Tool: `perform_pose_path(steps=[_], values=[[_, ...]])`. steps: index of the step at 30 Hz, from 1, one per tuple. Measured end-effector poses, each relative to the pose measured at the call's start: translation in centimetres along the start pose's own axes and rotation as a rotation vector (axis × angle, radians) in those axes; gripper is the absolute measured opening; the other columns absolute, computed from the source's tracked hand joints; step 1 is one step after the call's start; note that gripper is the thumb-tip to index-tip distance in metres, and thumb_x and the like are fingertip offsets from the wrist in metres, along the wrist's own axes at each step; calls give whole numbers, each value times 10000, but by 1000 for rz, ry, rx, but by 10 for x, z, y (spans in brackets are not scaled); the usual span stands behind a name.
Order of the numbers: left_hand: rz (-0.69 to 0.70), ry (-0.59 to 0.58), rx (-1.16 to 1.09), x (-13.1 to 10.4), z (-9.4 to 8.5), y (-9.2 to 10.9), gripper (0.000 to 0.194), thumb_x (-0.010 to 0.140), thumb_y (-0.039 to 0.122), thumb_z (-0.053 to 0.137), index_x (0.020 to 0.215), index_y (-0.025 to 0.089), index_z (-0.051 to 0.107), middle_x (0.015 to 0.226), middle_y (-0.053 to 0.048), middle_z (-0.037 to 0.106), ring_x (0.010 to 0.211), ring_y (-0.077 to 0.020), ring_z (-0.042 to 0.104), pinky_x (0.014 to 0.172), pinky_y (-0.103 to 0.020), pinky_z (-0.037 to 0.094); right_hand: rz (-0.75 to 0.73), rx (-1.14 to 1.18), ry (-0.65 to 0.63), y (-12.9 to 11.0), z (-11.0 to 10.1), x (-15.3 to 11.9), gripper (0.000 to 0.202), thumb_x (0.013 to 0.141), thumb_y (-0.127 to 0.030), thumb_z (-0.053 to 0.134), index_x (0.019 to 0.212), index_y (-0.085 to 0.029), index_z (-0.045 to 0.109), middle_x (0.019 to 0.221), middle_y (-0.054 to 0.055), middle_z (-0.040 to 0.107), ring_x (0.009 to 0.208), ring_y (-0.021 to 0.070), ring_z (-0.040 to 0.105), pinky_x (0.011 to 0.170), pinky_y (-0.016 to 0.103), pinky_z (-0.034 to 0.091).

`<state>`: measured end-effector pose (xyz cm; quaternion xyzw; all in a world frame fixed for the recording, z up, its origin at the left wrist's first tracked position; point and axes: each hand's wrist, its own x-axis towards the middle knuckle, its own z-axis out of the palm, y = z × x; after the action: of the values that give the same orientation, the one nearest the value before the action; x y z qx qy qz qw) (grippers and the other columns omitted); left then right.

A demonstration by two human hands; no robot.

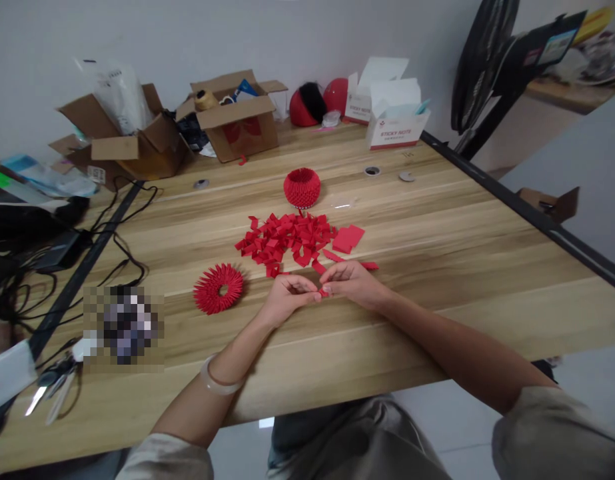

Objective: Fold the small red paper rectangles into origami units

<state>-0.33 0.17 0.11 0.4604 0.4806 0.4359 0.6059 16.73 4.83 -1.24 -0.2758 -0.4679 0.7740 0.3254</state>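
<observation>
Both hands meet over the wooden table (347, 353), pinching a small red paper piece (324, 292) between their fingertips. My left hand (290, 297) is closed on its left side, my right hand (354, 283) on its right; the fingers hide most of it. Just beyond them lies a loose pile of red paper pieces (287, 237), some folded. Flat red paper slips (348, 239) are stacked to the right of that pile. A spiky red paper ring (218, 289) lies left of my left hand. Behind the pile stands a round red paper bowl (302, 188) built of folded pieces.
Open cardboard boxes (242, 127) and white sticky note boxes (397, 127) line the wall. A black fan (487, 67) stands at the right. Cables (114, 247), scissors (52, 383) and a blurred-out object (127, 327) lie at the left.
</observation>
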Motion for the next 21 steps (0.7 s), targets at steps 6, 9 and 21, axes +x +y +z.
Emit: perform_pose_path(steps=[6,9,21], values=[[44,41,76,-2,5,3,200,558,246,754,604,120,606,541,-5,626,474,-76,522,478,-192,394,-7,-95,63,-1,1,0,266,518,-217,801,698,-128,626,609,-2,657,549,93,606,590,234,492],[66,78,116,-1,6,2,174,561,217,727,589,124,582,510,23,578,443,-55,460,449,-176,342,-74,-182,80,-1,5,-3,233,539,-230,789,663,-138,615,621,-1,646,593,102,612,635,249,499],[139,154,110,-1,4,0,204,577,270,747,613,134,599,527,-6,614,476,-89,524,484,-207,391,-398,-448,75,0,9,-5,165,658,-347,717,660,-188,675,784,56,614,763,158,588,719,306,489]])
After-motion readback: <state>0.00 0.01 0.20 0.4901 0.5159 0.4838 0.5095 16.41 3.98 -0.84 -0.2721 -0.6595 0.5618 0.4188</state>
